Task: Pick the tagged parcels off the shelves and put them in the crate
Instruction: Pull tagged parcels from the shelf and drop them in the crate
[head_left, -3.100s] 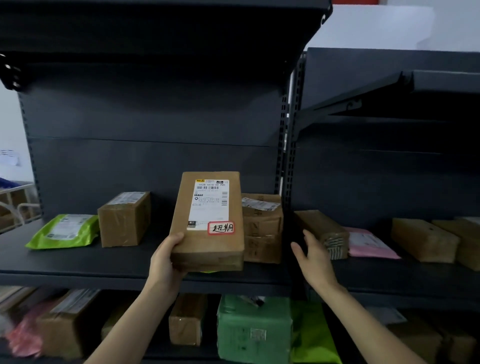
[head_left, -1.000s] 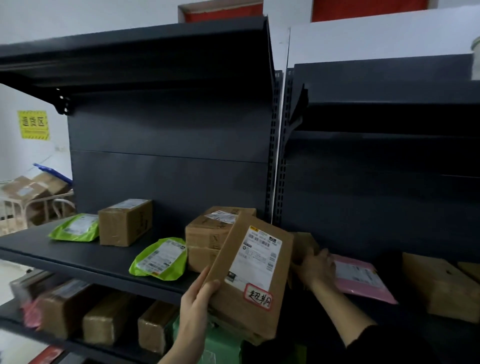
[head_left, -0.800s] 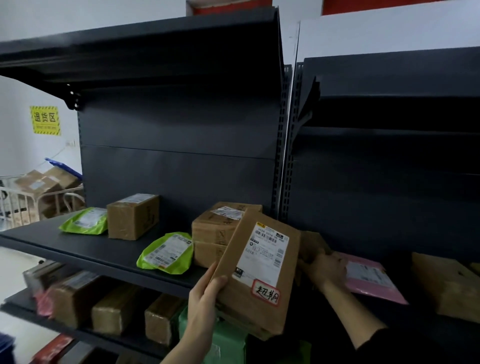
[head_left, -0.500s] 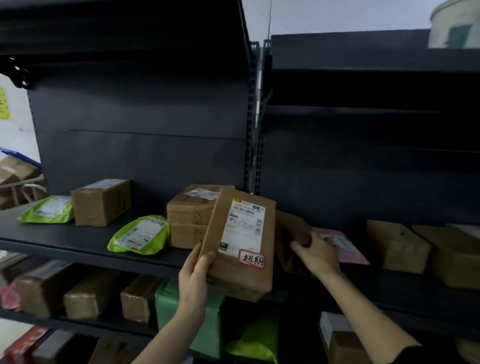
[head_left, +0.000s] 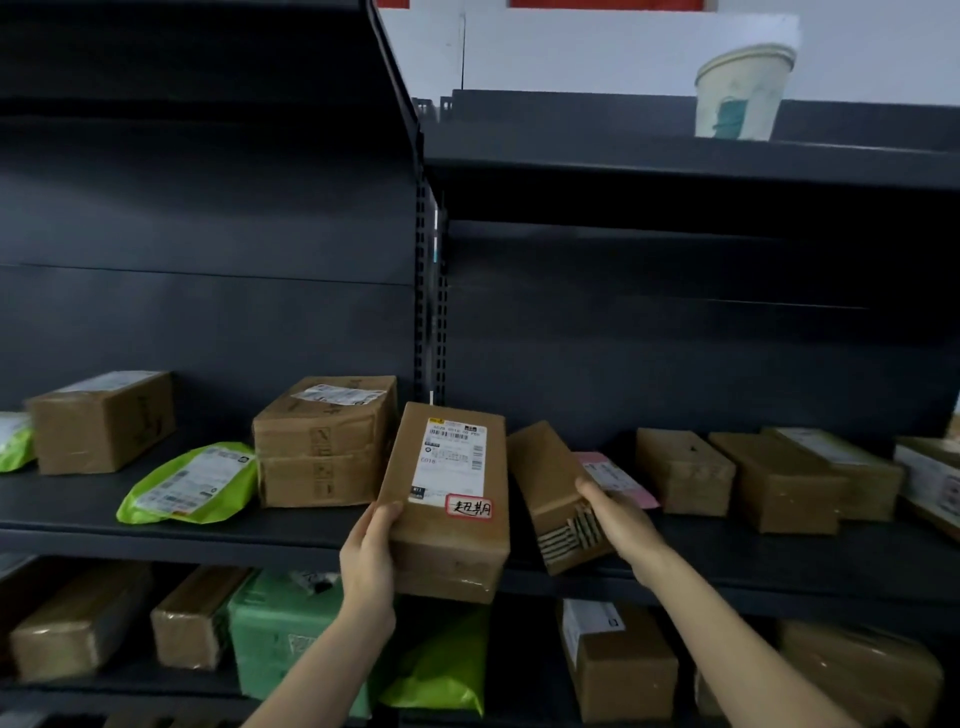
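The left hand (head_left: 370, 558) has its grip clenched on the lower left edge of a tagged brown parcel (head_left: 449, 499), with the thumb on the front face. The parcel is upright, held in front of the middle shelf (head_left: 260, 530), and it shows a white shipping label and a red-framed handwritten tag (head_left: 469, 506) just right of the thumb. The right hand (head_left: 615, 519) grasps a narrow cardboard box (head_left: 545, 483) with striped tape at its near end; this box is tilted and its low end is at the shelf edge. Just behind the right grip lies a pink mailer (head_left: 613, 475). Left of the left grip stand two stacked cartons (head_left: 322, 441), and further left lies a green mailer bag (head_left: 189, 483). Well right of the right grip are more brown boxes (head_left: 685, 470). A paper cup (head_left: 743, 93) stands on the top shelf above.
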